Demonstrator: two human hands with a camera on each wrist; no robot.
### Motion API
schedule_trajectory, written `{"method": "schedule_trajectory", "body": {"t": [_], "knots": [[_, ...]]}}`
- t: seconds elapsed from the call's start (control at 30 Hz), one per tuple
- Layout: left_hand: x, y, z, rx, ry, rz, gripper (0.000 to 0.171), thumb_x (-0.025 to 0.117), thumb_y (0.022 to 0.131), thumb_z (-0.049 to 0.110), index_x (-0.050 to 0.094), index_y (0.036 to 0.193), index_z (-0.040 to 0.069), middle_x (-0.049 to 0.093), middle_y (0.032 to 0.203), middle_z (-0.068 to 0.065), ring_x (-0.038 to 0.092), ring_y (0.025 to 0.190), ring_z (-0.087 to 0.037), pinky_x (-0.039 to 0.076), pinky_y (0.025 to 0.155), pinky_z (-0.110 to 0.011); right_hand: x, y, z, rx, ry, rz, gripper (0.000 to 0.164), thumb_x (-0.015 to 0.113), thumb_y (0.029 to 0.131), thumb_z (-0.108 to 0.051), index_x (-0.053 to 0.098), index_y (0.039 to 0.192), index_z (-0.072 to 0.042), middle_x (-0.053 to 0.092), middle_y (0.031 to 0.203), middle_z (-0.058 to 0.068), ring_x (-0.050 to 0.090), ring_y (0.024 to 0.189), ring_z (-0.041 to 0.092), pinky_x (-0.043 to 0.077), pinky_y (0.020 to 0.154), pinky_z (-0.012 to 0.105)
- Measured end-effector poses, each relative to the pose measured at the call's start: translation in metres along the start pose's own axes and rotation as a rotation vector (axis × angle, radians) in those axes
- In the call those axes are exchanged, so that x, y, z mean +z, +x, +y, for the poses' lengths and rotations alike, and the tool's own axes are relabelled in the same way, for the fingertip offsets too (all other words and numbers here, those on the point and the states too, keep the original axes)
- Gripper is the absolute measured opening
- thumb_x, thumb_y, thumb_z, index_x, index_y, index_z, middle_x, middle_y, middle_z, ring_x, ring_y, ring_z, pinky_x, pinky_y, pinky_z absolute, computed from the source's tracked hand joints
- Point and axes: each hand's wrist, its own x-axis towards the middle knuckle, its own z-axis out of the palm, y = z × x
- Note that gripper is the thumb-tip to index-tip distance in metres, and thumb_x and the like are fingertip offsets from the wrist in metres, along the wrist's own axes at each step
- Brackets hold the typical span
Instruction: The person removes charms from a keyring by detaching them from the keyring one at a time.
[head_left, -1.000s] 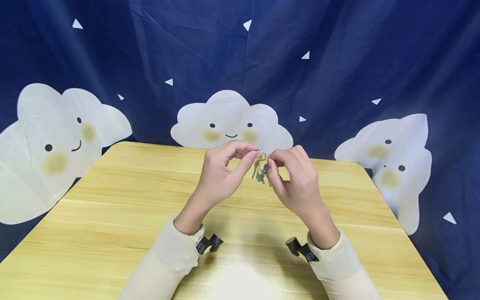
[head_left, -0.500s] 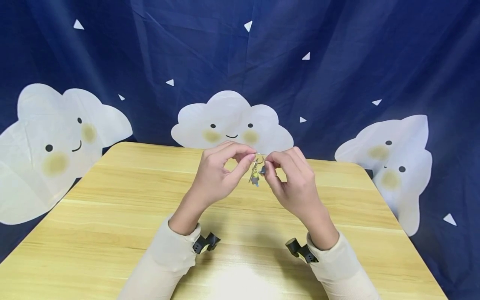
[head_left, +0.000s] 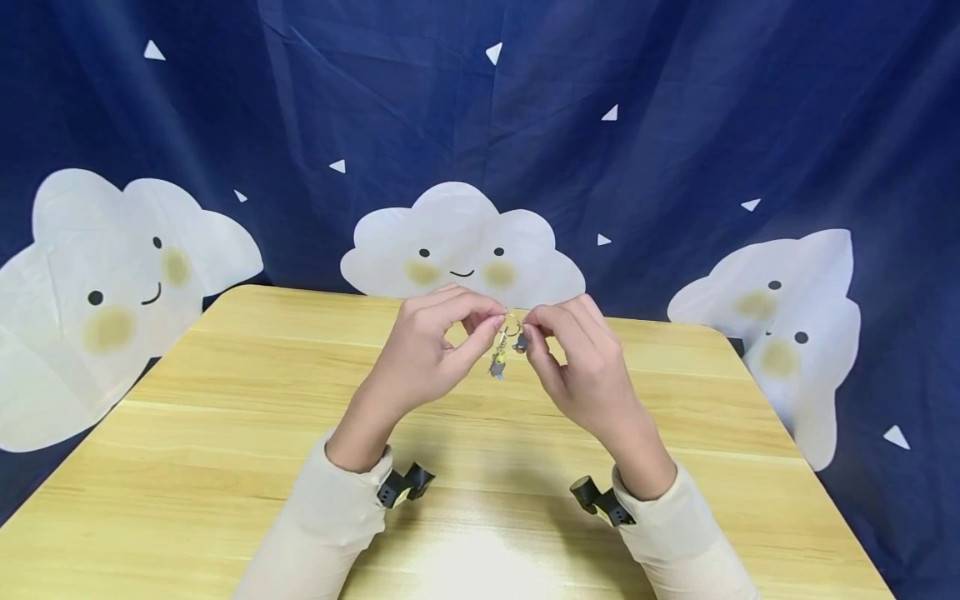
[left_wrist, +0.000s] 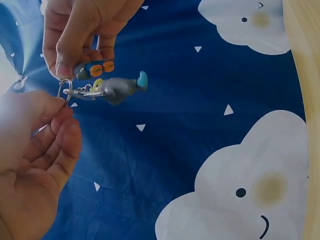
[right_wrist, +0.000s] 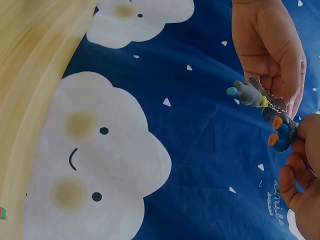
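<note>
Between the two hands, over the far part of the table, is a metal key ring [head_left: 513, 325]. My left hand [head_left: 427, 358] pinches its left side between thumb and fingertips. From the ring dangles a grey figure charm [left_wrist: 117, 90] with a light-blue tip and a yellow part, on a short chain. Keys [right_wrist: 275, 103] hang next to that charm in the right wrist view. My right hand [head_left: 581, 358] pinches a small blue charm [right_wrist: 282, 136] with orange feet at the ring's right side. Its fingertips cover the charm's upper end.
A light wooden table [head_left: 480, 450] lies under both forearms. Behind it hangs a dark blue curtain [head_left: 420, 100] with white clouds and triangles. A small red and green thing [right_wrist: 3, 213] shows at the left edge of the right wrist view.
Both hands have drifted slightly left, the left one a little more. The ring now shows more between the fingertips, and the grey charm has shifted left with it.
</note>
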Motion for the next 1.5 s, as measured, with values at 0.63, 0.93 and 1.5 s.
{"method": "schedule_trajectory", "body": {"t": [0.63, 0.93, 1.5], "knots": [[-0.001, -0.001, -0.002, 0.006, 0.031, -0.057, 0.007, 0.069, 0.092, 0.0, 0.075, 0.094, 0.002, 0.072, 0.084, -0.004, 0.061, 0.073, -0.012, 0.053, 0.065, -0.025, -0.001, 0.0, 0.001, 0.002, -0.004, -0.041, 0.013, 0.058, 0.103, -0.006, 0.066, 0.098, 0.003, 0.063, 0.086, 0.01, 0.054, 0.079, 0.029, 0.044, 0.074, 0.035], [0.0, -0.001, -0.003, 0.005, 0.029, -0.077, 0.006, 0.069, 0.093, 0.0, 0.074, 0.094, 0.002, 0.071, 0.083, -0.003, 0.06, 0.074, -0.012, 0.053, 0.067, -0.024, -0.002, -0.001, 0.002, 0.031, 0.002, -0.066, 0.015, 0.056, 0.105, -0.007, 0.065, 0.099, 0.003, 0.062, 0.087, 0.01, 0.054, 0.079, 0.029, 0.044, 0.075, 0.036], [0.002, -0.002, -0.004, -0.018, 0.048, -0.09, 0.005, 0.069, 0.094, 0.002, 0.074, 0.095, 0.003, 0.072, 0.086, -0.003, 0.061, 0.075, -0.012, 0.053, 0.067, -0.023, -0.011, -0.005, 0.015, 0.159, 0.0, -0.064, 0.006, 0.065, 0.094, 0.007, 0.065, 0.098, 0.002, 0.064, 0.083, 0.009, 0.053, 0.076, 0.027, 0.042, 0.073, 0.035]]}}
